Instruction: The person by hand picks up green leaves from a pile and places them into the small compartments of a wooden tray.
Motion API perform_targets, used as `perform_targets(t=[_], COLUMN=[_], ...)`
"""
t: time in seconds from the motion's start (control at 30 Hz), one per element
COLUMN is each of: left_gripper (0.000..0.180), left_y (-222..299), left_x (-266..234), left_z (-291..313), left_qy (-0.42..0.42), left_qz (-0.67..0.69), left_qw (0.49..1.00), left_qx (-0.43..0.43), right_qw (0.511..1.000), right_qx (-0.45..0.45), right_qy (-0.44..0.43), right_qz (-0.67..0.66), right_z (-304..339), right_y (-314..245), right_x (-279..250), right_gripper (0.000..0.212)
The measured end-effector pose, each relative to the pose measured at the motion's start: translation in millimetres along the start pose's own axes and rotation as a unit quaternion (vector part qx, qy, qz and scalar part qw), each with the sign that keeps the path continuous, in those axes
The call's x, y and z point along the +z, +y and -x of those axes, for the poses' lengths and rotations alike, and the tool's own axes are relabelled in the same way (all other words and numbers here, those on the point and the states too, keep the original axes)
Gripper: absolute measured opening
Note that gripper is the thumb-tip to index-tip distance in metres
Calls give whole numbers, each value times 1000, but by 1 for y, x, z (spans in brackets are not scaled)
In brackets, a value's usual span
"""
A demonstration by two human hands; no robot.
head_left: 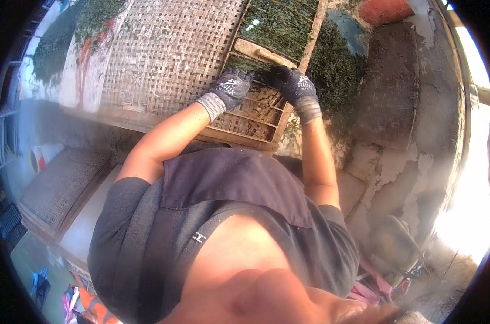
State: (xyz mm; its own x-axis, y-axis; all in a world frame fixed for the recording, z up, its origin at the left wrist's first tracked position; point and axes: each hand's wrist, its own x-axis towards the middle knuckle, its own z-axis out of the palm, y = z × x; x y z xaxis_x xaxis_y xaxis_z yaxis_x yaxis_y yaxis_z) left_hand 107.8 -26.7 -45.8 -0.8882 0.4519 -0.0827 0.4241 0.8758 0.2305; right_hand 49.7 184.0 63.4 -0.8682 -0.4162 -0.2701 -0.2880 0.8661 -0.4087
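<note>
A narrow wooden frame (pixel 311 40) with thin crossbars lies over a large woven bamboo mat (pixel 167 54). Dark green, stringy, wet-looking leafy matter (pixel 280 24) fills its far part, while bare weave shows in its near part. Across the frame rests a pale wooden bar with a raised handle (pixel 264 54). My left hand (pixel 231 88), in a dark grey knit glove, is at the frame's left side with its fingers curled at the green edge. My right hand (pixel 297 89), gloved alike, is bent over the right rail just below the bar. What the fingertips hold is hidden.
More green matter (pixel 337 70) is heaped right of the frame, near a red rounded container (pixel 385 11). Another green pile (pixel 59 46) lies far left. Stacked woven mats (pixel 64 186) stand lower left. A peeling wall (pixel 434 119) bounds the right. Part of another person in orange (pixel 96 308) shows lower left.
</note>
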Motion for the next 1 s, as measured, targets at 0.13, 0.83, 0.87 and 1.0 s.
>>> perform_targets(t=[0.13,0.83,0.87,1.0], left_gripper=[57,69,71,73], left_y=[1,-48,-44,-43], left_x=[-23,-18,-20,-19], left_z=[1,27,28,26], left_qy=[32,92,78,88], left_qz=[31,-75,-78,-97], left_qw=[995,991,992,988], left_qx=[88,63,56,77], right_qw=[996,981,986,993], right_qx=[-9,-130,-134,-108], right_qy=[90,-47,-8,21], right_qz=[-13,-139,-99,-44], right_z=[1,-3,-1,-18], right_y=[0,40,39,54], right_x=[45,51,58,84], right_gripper=[31,47,48,45])
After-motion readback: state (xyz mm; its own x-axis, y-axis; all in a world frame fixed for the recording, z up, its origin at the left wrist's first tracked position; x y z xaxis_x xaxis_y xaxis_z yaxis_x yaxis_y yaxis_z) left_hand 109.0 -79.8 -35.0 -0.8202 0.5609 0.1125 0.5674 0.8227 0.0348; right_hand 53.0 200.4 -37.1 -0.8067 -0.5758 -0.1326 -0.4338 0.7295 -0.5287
